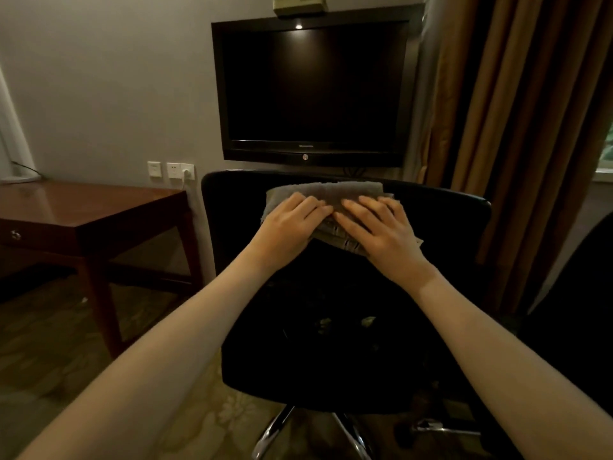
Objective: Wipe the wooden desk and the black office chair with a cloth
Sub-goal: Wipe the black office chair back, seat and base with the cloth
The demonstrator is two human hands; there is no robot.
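One grey cloth [326, 190], folded, lies over the upper backrest of the black office chair [331, 343], pinned under both palms. The left hand [292, 224] and right hand [381, 232] lie side by side, fingers straight and pressing flat; neither grip is clenched around it. The cloth looks soft, light and limp, likely to bunch or slide on the smooth upholstery, so flat pressure or a pinch at a folded edge would suit. The chair probably swivels or rolls under a push. The wooden table [83, 207] stands near on the left; a wall television [315, 88] and a curtain [514, 127] are behind.
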